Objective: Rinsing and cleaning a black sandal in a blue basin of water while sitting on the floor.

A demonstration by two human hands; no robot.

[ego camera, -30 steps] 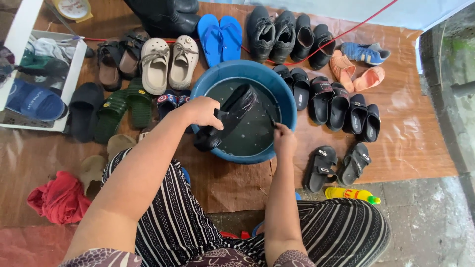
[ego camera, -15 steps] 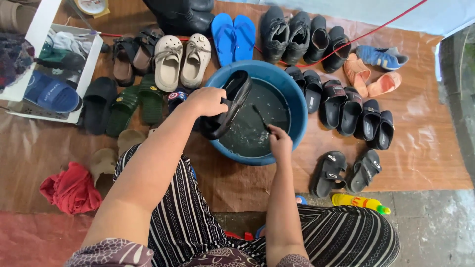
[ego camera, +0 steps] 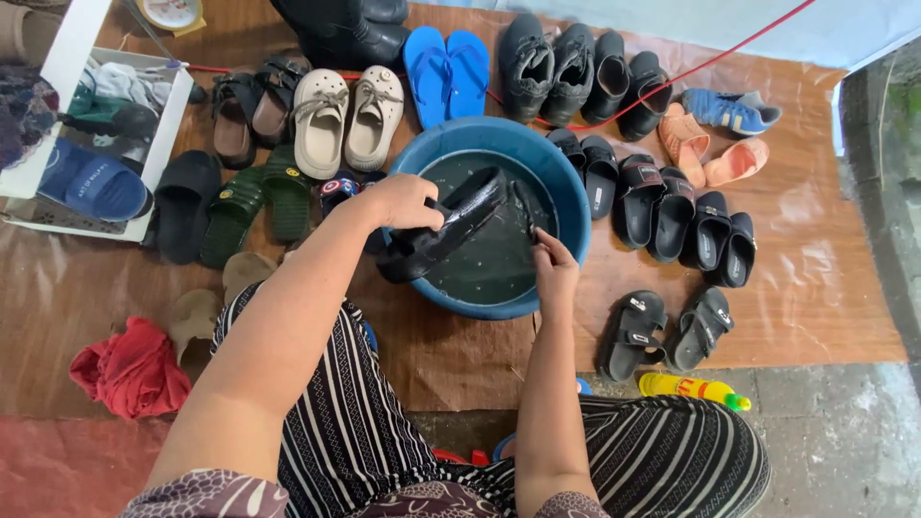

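A blue basin [ego camera: 572, 182] of dark, sudsy water stands in front of my knees. My left hand [ego camera: 403, 201] grips a black sandal [ego camera: 459, 223] by its heel end and holds it tilted over the basin, toe toward the far rim. My right hand [ego camera: 554, 261] is closed on a thin dark brush [ego camera: 525, 206] whose end rests by the sandal over the water. Both forearms reach forward over my striped trousers.
Many pairs of footwear lie around the basin: cream clogs [ego camera: 345, 117], blue flip-flops [ego camera: 446, 72], black sandals [ego camera: 662, 326], green slides [ego camera: 254, 201], orange slippers [ego camera: 710, 149]. A yellow bottle [ego camera: 693, 388] lies right, a red cloth [ego camera: 132, 369] left, a white rack [ego camera: 67, 144] far left.
My left hand has kept the sandal over the basin and shifted slightly. My right hand, with the brush, moved up toward the sandal. The camera view drifted a little.
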